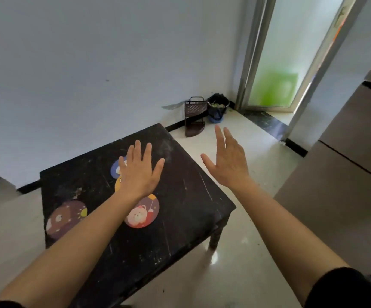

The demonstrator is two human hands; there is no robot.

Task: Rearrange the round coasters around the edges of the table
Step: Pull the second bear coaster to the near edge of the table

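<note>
A small black table [180, 196] holds several round cartoon coasters. A purple coaster with a bear [65, 217] lies near the table's left edge, partly under my left forearm. A mauve coaster with a white bear [143, 215] lies near the middle. A blue coaster [115, 168] and a yellow coaster [118, 183] peek out from under my left hand [139, 172], which is spread flat over them, palm down, holding nothing. My right hand [228, 160] hovers open with fingers apart beyond the table's right edge, above the floor.
A brown rack [194, 116] and a dark bin with a blue base [216, 107] stand on the floor by the wall behind the table. A frosted glass door [286, 58] is at the back right. A grey cabinet [353, 165] stands at the right.
</note>
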